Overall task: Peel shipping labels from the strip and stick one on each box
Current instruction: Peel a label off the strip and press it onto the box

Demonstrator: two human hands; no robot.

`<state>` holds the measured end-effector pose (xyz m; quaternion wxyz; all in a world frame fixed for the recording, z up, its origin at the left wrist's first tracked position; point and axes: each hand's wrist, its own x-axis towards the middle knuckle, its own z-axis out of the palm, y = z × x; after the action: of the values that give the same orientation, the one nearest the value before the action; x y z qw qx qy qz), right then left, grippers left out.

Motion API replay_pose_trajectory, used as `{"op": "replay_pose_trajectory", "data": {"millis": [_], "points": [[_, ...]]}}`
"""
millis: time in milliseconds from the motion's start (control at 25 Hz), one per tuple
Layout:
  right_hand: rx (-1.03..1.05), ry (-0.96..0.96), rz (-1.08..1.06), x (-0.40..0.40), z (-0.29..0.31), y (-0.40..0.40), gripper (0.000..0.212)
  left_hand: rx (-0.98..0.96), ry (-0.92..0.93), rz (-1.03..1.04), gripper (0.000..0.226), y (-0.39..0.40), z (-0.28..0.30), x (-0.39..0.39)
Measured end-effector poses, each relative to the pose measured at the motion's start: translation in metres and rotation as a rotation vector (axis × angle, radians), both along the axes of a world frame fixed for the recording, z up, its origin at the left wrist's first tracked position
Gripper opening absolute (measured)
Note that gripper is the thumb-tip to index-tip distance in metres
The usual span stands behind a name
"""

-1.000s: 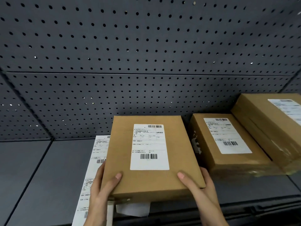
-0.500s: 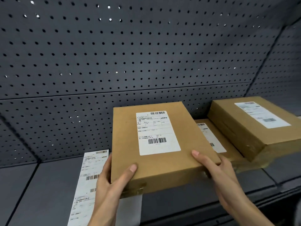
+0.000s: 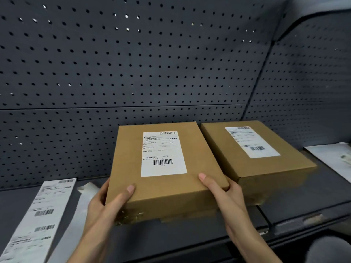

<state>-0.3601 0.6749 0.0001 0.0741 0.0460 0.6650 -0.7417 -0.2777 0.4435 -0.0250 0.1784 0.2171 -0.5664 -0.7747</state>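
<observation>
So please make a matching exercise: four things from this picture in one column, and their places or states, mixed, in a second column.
Things:
1. held box
2. second box
3. label strip
4. left hand

Places or states:
A. lies flat at the far left of the shelf
B. grips the near left corner of a box
C. gripped at both near corners, label facing up
D. rests on the shelf at the right, touched by no hand

Pairs: 1-C, 2-D, 3-A, 4-B

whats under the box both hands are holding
The held box hides most of what is beneath it. At its lower front edge a taped cardboard edge shows, possibly another box. Left hand and right hand grip its near corners.
</observation>
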Motion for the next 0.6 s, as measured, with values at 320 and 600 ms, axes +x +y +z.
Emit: {"op": "replay_pose_trajectory", "data": {"millis": [320, 600], "points": [[0.052, 0.055, 0.046, -0.009, -0.019, 0.008, 0.048, 0.003, 0.012, -0.009, 0.086, 0.009, -0.011, -0.010], [0.053, 0.062, 0.049, -0.016, -0.018, 0.018, 0.041, -0.046, 0.011, -0.011, 0.058, 0.019, -0.011, -0.016]]}}
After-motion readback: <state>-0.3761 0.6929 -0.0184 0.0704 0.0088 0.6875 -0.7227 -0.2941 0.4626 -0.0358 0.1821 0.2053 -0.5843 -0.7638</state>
